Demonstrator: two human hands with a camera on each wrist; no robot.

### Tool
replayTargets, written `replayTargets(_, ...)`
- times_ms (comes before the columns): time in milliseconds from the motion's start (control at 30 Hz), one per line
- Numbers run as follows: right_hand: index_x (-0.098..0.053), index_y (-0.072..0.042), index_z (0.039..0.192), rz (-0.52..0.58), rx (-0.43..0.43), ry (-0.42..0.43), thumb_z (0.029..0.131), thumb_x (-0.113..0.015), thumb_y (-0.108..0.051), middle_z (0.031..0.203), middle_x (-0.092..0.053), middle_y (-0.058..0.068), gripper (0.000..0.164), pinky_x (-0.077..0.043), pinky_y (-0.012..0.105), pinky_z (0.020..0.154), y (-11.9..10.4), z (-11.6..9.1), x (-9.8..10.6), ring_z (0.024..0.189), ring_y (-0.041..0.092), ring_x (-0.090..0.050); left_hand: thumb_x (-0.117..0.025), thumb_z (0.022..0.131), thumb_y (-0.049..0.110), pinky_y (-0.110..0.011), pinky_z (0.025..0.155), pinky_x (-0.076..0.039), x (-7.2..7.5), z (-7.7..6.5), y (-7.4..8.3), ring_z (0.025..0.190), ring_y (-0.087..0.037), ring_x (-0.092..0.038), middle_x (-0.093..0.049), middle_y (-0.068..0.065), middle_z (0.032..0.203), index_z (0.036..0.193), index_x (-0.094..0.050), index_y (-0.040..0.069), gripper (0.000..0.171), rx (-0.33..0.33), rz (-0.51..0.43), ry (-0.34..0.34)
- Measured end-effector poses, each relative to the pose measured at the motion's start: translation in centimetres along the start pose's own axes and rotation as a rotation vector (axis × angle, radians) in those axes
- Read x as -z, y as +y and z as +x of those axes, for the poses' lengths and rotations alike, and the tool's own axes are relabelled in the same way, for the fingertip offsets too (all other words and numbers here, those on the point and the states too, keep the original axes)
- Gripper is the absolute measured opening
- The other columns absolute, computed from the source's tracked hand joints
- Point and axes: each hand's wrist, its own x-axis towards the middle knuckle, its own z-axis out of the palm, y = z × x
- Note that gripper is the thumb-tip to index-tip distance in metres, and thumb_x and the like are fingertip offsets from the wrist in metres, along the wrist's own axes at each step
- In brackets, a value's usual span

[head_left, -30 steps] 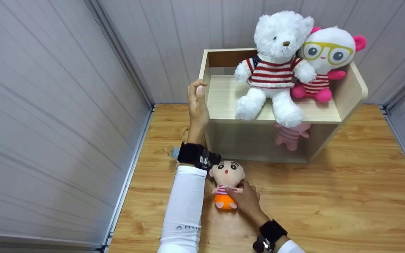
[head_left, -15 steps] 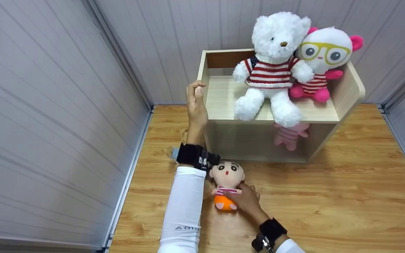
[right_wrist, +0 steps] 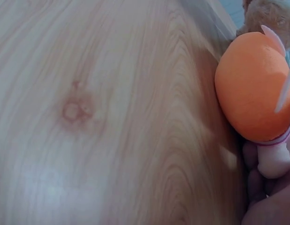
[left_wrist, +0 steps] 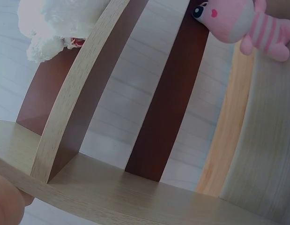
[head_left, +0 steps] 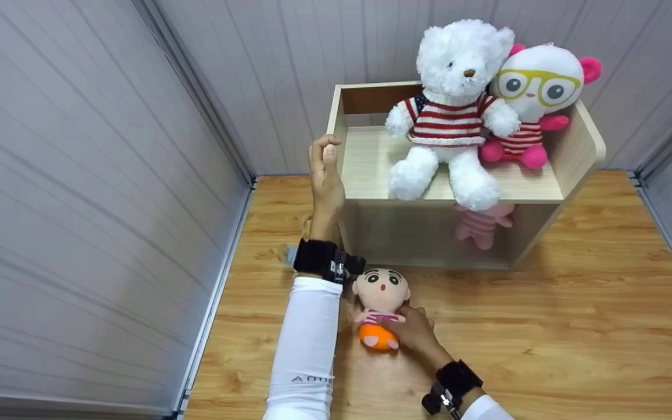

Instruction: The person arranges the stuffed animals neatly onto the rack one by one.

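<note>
My right hand [head_left: 413,329] grips a plush boy doll [head_left: 381,289] round its body, the thumb over its front. The doll has a big round head, a striped top and orange shorts; in the right wrist view the orange bottom [right_wrist: 252,86] is close over the wooden floor. My left hand [head_left: 327,178] holds the left side panel of a small pale wooden shelf [head_left: 365,163], its fingers bent at the front edge. Only a little of that hand [left_wrist: 8,201] shows in the left wrist view.
On the upper shelf sit a white teddy bear [head_left: 450,119] in a striped sweater and a pink-and-white plush [head_left: 537,87] with yellow glasses. A pink striped plush [head_left: 478,228] is in the lower compartment. A brown furry toy [right_wrist: 269,18] lies beyond the doll. Panel walls [head_left: 97,175] enclose the floor.
The right hand and the doll have shifted slightly right, the doll tilting a little. The left hand keeps its place on the shelf panel.
</note>
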Motion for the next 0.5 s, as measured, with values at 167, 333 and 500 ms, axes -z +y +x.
replayTargets(167, -0.076, -0.010, 0.106, 0.042, -0.004, -0.038, 0.084, -0.079, -0.047, 0.099, -0.065, 0.009, 0.043, -0.033, 0.043, 0.090, 0.6, 0.2, 0.5, 0.100, 0.026, -0.051, -0.034, 0.098, 0.075, -0.035, 0.113, -0.030, -0.1, 0.0, 0.1, 0.131, -0.019, -0.043, -0.047, -0.012, 0.127, 0.116, -0.052, 0.002, 0.078, 0.013, 0.005, 0.004)
replayTargets(333, -0.074, -0.008, 0.111, 0.086, 0.017, -0.050, 0.086, -0.079, -0.043, 0.104, -0.067, 0.010, 0.043, -0.041, 0.045, 0.095, 1.0, 0.3, 0.7, 0.102, 0.026, -0.054, -0.034, 0.098, 0.074, -0.034, 0.111, -0.032, -0.1, 0.1, 0.0, 0.126, -0.016, -0.045, -0.048, -0.010, 0.124, 0.116, -0.053, 0.001, 0.078, 0.006, 0.002, 0.004)
replayTargets(500, -0.073, -0.005, 0.117, 0.175, 0.009, -0.046, 0.088, -0.079, -0.037, 0.116, -0.071, 0.014, 0.044, -0.041, 0.054, 0.108, 1.2, 0.4, 0.7, 0.115, 0.031, -0.060, -0.034, 0.099, 0.072, -0.033, 0.111, -0.032, 0.0, 0.0, -0.1, 0.125, -0.015, -0.045, -0.049, -0.010, 0.123, 0.116, -0.053, -0.001, 0.077, -0.003, -0.005, 0.011)
